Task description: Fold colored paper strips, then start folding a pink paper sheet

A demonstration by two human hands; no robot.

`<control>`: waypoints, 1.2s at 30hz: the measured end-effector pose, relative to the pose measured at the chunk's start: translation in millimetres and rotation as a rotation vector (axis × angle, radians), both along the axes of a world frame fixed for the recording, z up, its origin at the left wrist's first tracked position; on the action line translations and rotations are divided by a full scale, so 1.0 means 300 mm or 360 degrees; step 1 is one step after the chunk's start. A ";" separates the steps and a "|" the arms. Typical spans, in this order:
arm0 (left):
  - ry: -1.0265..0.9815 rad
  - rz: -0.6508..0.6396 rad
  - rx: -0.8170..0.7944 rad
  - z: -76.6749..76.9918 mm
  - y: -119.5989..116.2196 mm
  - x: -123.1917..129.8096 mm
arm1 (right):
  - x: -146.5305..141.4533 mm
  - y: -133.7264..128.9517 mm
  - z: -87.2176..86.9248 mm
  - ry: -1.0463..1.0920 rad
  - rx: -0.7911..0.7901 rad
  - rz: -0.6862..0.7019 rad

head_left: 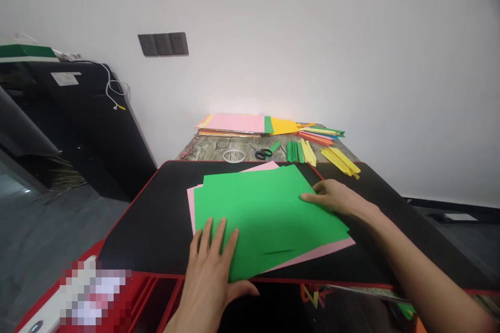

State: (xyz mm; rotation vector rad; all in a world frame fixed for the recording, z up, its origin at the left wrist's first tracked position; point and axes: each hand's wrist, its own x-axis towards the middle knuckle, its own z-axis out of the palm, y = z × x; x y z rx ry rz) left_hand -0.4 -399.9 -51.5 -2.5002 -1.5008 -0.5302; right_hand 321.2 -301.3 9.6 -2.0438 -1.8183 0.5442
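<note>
Green paper sheets (pixel 265 203) lie in a loose stack on the black mat (pixel 152 218), with edges of pink paper (pixel 332 251) showing from under them. My left hand (pixel 213 255) rests on the near left part of the green paper, fingers spread, its thumb reaching below the near edge. At the right edge of the sheets, my right hand (pixel 338 197) has its thumb on top and its fingers curled by the edge; the fingertips are partly hidden. A short dark slit or crease shows near the front of the top sheet.
Behind the mat are black-handled scissors (pixel 263 154), a tape roll (pixel 234 155), folded green strips (pixel 295 151), folded yellow strips (pixel 339 161) and a stack of coloured paper (pixel 234 123). A red stand (pixel 136 302) is at front left, a black cabinet (pixel 89 125) farther left.
</note>
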 end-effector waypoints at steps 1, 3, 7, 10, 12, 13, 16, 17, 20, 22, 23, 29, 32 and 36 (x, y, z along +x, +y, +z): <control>0.0008 -0.0002 -0.0008 -0.003 0.006 -0.010 | -0.005 0.001 -0.004 -0.0030 -0.0023 0.0013; 0.0013 -0.0017 -0.0060 -0.004 0.020 -0.024 | -0.017 0.006 -0.013 -0.0100 -0.0047 0.0048; -0.0195 -0.0012 -0.0204 0.007 0.019 -0.042 | -0.049 0.020 -0.031 -0.0229 0.0027 0.0062; -0.0695 -0.0017 -0.0262 0.042 -0.006 -0.048 | -0.067 0.020 -0.040 -0.0306 0.0026 0.0029; -0.1236 0.0035 -0.0362 0.086 -0.019 -0.052 | -0.073 0.015 -0.045 -0.0347 0.0008 0.0003; -0.1559 0.0095 -0.0440 0.112 -0.021 -0.056 | -0.075 0.012 -0.048 -0.0367 0.0000 -0.0009; -0.2547 0.0436 -0.0465 0.193 -0.003 -0.078 | -0.080 0.006 -0.052 -0.0424 -0.0021 -0.0016; -0.2774 0.0498 -0.0465 0.214 0.010 -0.089 | -0.082 0.004 -0.053 -0.0439 -0.0024 -0.0009; -0.3083 0.0596 -0.0628 0.253 0.057 -0.123 | -0.086 0.004 -0.049 -0.0487 -0.0018 -0.0042; -0.3139 0.0661 -0.0761 0.260 0.089 -0.139 | -0.087 0.004 -0.044 -0.0503 -0.0009 -0.0105; -0.3151 0.0675 -0.0804 0.259 0.104 -0.144 | -0.086 0.004 -0.040 -0.0501 -0.0009 -0.0131; -0.2809 0.0575 -0.0964 0.256 0.202 -0.138 | -0.066 -0.013 -0.033 -0.0414 -0.0029 -0.0147; -0.2566 0.0513 -0.1037 0.247 0.239 -0.106 | -0.061 -0.024 -0.040 -0.0361 -0.0024 -0.0141; -0.2312 0.0396 -0.0888 0.216 0.240 -0.045 | -0.057 -0.033 -0.050 -0.0279 0.0026 -0.0121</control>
